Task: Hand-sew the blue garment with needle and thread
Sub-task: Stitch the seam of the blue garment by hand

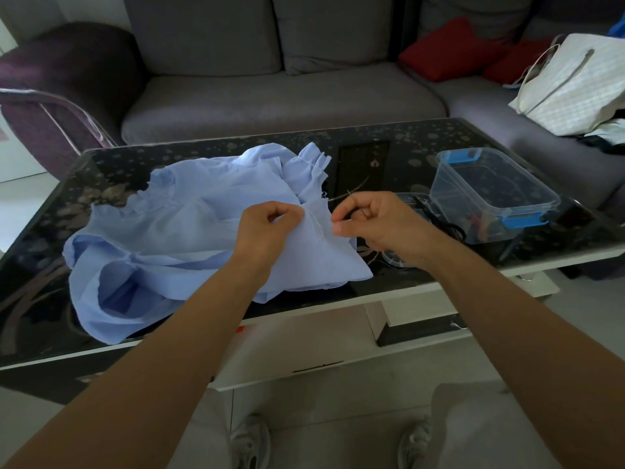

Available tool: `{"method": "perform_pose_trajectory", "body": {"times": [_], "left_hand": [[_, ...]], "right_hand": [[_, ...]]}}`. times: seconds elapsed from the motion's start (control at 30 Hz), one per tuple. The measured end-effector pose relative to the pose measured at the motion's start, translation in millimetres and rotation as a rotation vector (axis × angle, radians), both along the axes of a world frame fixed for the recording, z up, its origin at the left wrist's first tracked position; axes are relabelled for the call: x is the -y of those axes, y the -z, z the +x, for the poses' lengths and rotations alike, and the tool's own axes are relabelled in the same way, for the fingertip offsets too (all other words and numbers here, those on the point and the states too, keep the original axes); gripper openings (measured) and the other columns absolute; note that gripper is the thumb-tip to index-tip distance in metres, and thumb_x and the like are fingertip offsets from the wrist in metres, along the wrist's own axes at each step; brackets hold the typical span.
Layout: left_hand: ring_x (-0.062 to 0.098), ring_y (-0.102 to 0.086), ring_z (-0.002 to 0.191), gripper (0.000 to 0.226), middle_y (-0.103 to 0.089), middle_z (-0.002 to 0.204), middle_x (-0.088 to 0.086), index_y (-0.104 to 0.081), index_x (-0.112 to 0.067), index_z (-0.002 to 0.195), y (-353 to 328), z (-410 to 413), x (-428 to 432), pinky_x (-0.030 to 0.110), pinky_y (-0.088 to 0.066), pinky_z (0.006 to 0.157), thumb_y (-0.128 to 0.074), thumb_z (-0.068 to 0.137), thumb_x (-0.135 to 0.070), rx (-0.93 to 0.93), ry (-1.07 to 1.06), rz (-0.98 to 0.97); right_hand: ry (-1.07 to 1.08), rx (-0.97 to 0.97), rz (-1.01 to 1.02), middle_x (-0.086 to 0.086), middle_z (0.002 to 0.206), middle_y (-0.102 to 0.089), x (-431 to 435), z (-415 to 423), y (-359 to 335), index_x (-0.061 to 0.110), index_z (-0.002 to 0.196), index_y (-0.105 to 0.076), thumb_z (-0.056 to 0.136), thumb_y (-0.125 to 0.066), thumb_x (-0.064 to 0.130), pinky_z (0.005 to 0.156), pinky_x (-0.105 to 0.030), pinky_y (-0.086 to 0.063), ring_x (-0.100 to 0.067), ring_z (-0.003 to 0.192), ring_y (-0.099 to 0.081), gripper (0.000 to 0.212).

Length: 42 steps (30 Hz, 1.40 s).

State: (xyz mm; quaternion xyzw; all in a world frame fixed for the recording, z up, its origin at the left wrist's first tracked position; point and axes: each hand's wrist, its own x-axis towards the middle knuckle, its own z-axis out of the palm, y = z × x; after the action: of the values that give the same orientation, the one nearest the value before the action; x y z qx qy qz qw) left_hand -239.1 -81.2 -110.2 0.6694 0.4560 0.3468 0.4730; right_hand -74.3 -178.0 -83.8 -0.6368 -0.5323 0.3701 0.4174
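Seen from the head camera, both hands meet over the near middle of the table, each curled tight. The left hand (270, 225) pinches a raised fold of the blue garment (182, 225) between thumb and fingertips, knuckles up. The right hand (375, 221), just beside it, has its fingers curled in, thumb and forefinger pressed together at the fold's right edge. A thin dark needle (359, 205) slants up from between those fingers. The thread itself is too fine to make out.

The garment, pale blue and lightweight, lies crumpled across the left and centre of the glossy black patterned table (372, 157). It has a gathered ruffle at the far end, and an opening gapes at the near left. A pale seam line runs down the held fold. A clear plastic box (490, 191) with blue clips stands to the right, with a grey sofa (270, 96) beyond.
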Motion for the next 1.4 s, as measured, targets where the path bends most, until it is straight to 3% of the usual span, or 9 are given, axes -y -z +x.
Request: {"method": "perform_pose_trajectory", "body": {"times": [0.3, 0.73, 0.9, 0.97, 1.03, 1.13, 1.27, 1.33, 1.4], "left_hand": [[0.007, -0.057, 0.085, 0.012, -0.067, 0.089, -0.007, -0.073, -0.017, 0.088, -7, 1, 6, 0.013, -0.042, 0.071, -0.063, 0.093, -0.023, 0.038, 0.043, -0.093], [0.011, -0.056, 0.091, 0.014, -0.068, 0.095, -0.001, -0.073, -0.014, 0.088, -3, 0, 2, 0.019, -0.043, 0.079, -0.065, 0.092, -0.025, 0.029, -0.005, -0.089], [0.008, -0.054, 0.082, 0.018, -0.065, 0.082, -0.007, -0.068, -0.018, 0.073, -2, -1, 1, 0.018, -0.043, 0.073, -0.066, 0.091, -0.022, 0.083, -0.031, -0.1], [0.008, -0.054, 0.08, 0.02, -0.064, 0.081, -0.007, -0.067, -0.018, 0.072, -2, -2, 1, 0.019, -0.043, 0.073, -0.066, 0.091, -0.023, 0.104, -0.043, -0.11], [0.013, -0.055, 0.085, 0.02, -0.065, 0.083, -0.004, -0.067, -0.017, 0.072, -2, -2, 0, 0.025, -0.044, 0.08, -0.066, 0.091, -0.024, 0.113, -0.049, -0.129], [0.02, -0.058, 0.095, 0.018, -0.067, 0.09, 0.001, -0.068, -0.017, 0.074, -2, -3, 0, 0.036, -0.048, 0.092, -0.067, 0.09, -0.025, 0.114, -0.041, -0.155], [0.022, -0.059, 0.098, 0.017, -0.068, 0.091, 0.0, -0.069, -0.02, 0.073, -3, -1, 1, 0.037, -0.048, 0.092, -0.067, 0.09, -0.024, 0.124, -0.036, -0.169], [0.022, -0.06, 0.098, 0.017, -0.07, 0.092, 0.001, -0.07, -0.021, 0.073, -3, 0, 2, 0.036, -0.048, 0.089, -0.068, 0.09, -0.023, 0.137, -0.027, -0.182], [0.027, -0.063, 0.101, 0.016, -0.072, 0.094, 0.004, -0.072, -0.021, 0.074, -3, 0, 3, 0.039, -0.049, 0.092, -0.068, 0.089, -0.023, 0.141, 0.002, -0.188]], "right_hand": [[0.173, 0.293, 0.166, 0.02, 0.069, -0.052, -21, -24, 27, 0.022, 0.086, -0.065, 0.081, -0.077, 0.031, 0.059, -0.007, -0.033, 0.018, 0.057, -0.049, 0.016], [0.03, 0.21, 0.179, 0.021, 0.052, -0.058, -10, -13, 9, 0.026, 0.07, -0.062, 0.086, -0.072, 0.015, 0.058, -0.004, -0.042, 0.003, 0.051, -0.052, 0.021], [-0.64, 0.269, -0.442, 0.008, 0.079, -0.07, 10, -3, -9, 0.021, 0.083, -0.071, 0.086, -0.071, 0.016, 0.058, -0.019, -0.048, -0.007, 0.065, -0.061, 0.006], [-0.786, 0.361, -0.678, 0.009, 0.076, -0.068, 13, -5, -11, 0.02, 0.087, -0.072, 0.087, -0.07, 0.014, 0.05, -0.012, -0.039, -0.002, 0.053, -0.053, 0.006], [-0.733, 0.42, -0.692, 0.017, 0.068, -0.065, 12, -2, -11, 0.015, 0.1, -0.072, 0.086, -0.071, 0.014, 0.053, -0.009, -0.042, 0.0, 0.053, -0.053, 0.014], [-0.451, 0.396, -0.439, 0.005, 0.097, -0.068, 7, 6, -8, 0.027, 0.099, -0.073, 0.082, -0.075, 0.025, 0.083, -0.033, -0.056, -0.015, 0.087, -0.062, 0.017], [-0.03, 0.125, -0.028, 0.006, 0.065, -0.064, -3, -4, -3, 0.016, 0.084, -0.068, 0.085, -0.073, 0.02, 0.059, -0.016, -0.044, -0.002, 0.057, -0.054, 0.006], [0.064, 0.151, 0.095, -0.013, 0.068, -0.063, -10, -14, 5, 0.019, 0.08, -0.068, 0.084, -0.073, 0.024, 0.06, -0.018, -0.043, -0.011, 0.056, -0.05, 0.008], [0.123, 0.209, 0.153, -0.009, 0.063, -0.06, -16, -24, 13, 0.021, 0.079, -0.068, 0.082, -0.075, 0.029, 0.056, -0.012, -0.038, -0.005, 0.051, -0.045, 0.011]]}}
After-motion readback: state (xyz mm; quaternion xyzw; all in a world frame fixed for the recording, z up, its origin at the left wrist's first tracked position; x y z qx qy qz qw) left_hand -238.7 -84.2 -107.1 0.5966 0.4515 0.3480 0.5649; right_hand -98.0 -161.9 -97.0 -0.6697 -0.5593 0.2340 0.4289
